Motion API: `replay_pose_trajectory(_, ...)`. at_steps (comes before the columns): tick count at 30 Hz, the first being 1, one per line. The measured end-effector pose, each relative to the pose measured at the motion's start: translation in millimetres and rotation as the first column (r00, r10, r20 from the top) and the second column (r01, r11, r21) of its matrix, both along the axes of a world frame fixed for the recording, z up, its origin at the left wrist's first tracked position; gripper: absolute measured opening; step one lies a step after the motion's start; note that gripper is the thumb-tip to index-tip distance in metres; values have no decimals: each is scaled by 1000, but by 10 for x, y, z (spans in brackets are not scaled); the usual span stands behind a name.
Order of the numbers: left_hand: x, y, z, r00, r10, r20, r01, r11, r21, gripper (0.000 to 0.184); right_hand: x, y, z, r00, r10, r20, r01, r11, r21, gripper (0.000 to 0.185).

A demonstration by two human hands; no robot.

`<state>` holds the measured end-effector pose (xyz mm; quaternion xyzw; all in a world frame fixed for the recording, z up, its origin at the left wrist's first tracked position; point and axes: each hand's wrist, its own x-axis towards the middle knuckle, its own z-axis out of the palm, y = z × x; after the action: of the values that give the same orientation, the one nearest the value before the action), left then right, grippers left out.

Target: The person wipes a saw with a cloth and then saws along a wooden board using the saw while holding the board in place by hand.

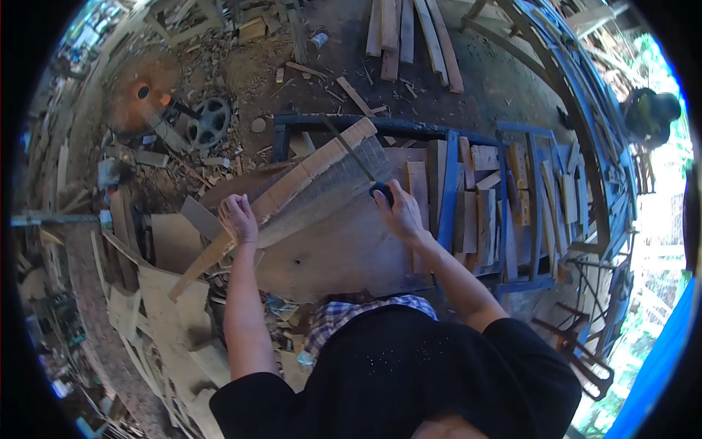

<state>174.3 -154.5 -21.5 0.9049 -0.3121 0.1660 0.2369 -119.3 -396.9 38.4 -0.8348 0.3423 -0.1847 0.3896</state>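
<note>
A long wooden beam (300,177) lies slantwise across a wide board (333,256). My right hand (401,212) is closed round the black handle of a long thin metal tool (349,150), whose blade reaches up and left across the beam's far end. Over the left part of the beam is my left hand (238,219), with its fingers curled together. Whether it touches the wood, or has something small in its fingers, I cannot make out.
A blue frame (448,192) with several wood pieces stands on the right. Long planks (390,36) lie on the ground ahead. A blurred orange round thing (142,91) and a spoked wheel (209,123) are at the upper left. An orange-brown metal frame (578,344) is at the lower right.
</note>
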Motion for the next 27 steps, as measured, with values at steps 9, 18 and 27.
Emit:
replay_pose_trajectory(9,-446,-1518,-39,991,-87,-99,70,983,-168,15,387,20,-250,992,-42,-120,20,984,-179,30)
replay_pose_trajectory(18,-565,-2120,56,897,263,-355,-55,864,500,50,451,84,-85,967,-67,-244,4,968,-250,26)
replay_pose_trajectory(27,-634,-2063,-3,982,-108,-155,151,943,296,38,772,-60,-62,971,-73,-226,18,971,-238,24)
